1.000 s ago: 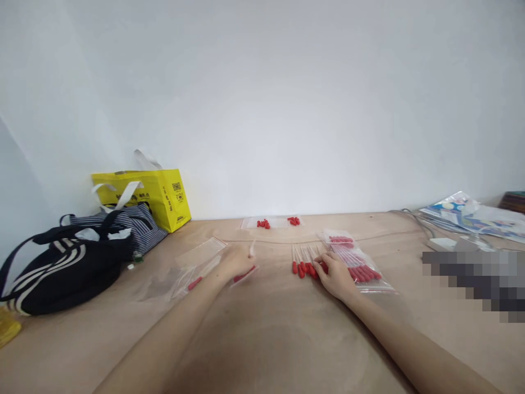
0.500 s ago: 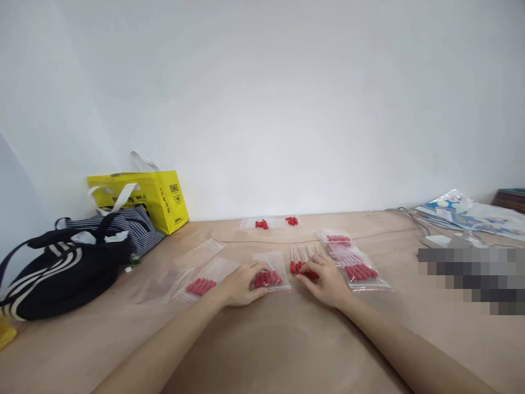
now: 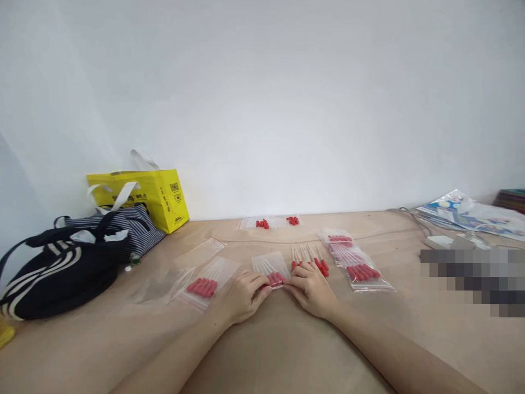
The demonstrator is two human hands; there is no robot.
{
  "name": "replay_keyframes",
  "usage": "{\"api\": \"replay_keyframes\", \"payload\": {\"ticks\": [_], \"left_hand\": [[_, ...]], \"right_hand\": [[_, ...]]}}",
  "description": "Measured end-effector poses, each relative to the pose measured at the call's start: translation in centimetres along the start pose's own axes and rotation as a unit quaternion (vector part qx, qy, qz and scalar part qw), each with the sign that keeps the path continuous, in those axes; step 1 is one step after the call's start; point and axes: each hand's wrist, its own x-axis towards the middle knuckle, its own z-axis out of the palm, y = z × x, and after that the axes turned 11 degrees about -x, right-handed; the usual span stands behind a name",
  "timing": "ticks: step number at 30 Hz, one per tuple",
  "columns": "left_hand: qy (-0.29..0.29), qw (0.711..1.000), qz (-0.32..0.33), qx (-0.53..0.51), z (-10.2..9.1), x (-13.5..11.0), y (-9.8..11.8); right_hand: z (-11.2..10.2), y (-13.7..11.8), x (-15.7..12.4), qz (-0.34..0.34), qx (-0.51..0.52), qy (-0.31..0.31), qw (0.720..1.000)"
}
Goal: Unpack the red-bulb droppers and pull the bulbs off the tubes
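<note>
In front of me lies a small clear zip bag (image 3: 262,262) holding several thin white sticks with red ends. My left hand (image 3: 244,295) is closed in a pinch on the left of the bag's near edge. On the right of that same edge, my right hand (image 3: 312,289) also pinches, its fingertips on the plastic. Loose red-ended sticks (image 3: 322,267) lie just beyond my right hand, which partly covers them. Left of my left hand is another clear bag of such sticks (image 3: 204,286). To the right, filled bags (image 3: 361,272) overlap one another.
Clear plastic bags (image 3: 200,253) lie at the left. By the wall, a clear bag (image 3: 276,222) bears red pieces. Black (image 3: 61,279), striped (image 3: 143,232) and yellow (image 3: 172,202) bags stand far left. Papers (image 3: 467,213) and a white plug-like item (image 3: 461,242) are at right.
My right hand has moved left from the loose sticks to the bag's near edge. My left hand has shifted slightly nearer and closed on that edge.
</note>
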Motion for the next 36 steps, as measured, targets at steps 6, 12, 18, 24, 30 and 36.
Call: {"api": "replay_keyframes", "payload": {"ticks": [6,12,18,24,30,36], "left_hand": [[-0.014,0.999,-0.023,-0.036,-0.4,0.8,0.4],[-0.023,0.995,-0.066,-0.068,-0.4,1.5,1.0],[-0.016,0.992,-0.087,-0.085,-0.5,1.5,1.8],[0.017,0.992,-0.086,-0.092,-0.1,1.2,1.8],[0.008,0.988,-0.114,-0.108,-0.5,1.2,2.3],[0.000,0.984,-0.133,-0.116,-0.7,1.2,2.5]], "right_hand": [[0.1,0.0,-0.1,-0.008,-0.007,0.005,1.000],[0.2,-0.1,-0.2,-0.013,-0.004,0.024,1.000],[0.1,-0.2,-0.2,-0.013,-0.017,0.043,0.999],[0.1,-0.1,-0.3,-0.016,-0.020,0.043,0.999],[0.3,-0.1,-0.3,-0.027,-0.017,0.073,0.997],[0.5,0.0,-0.3,-0.021,-0.008,0.091,0.996]]}}
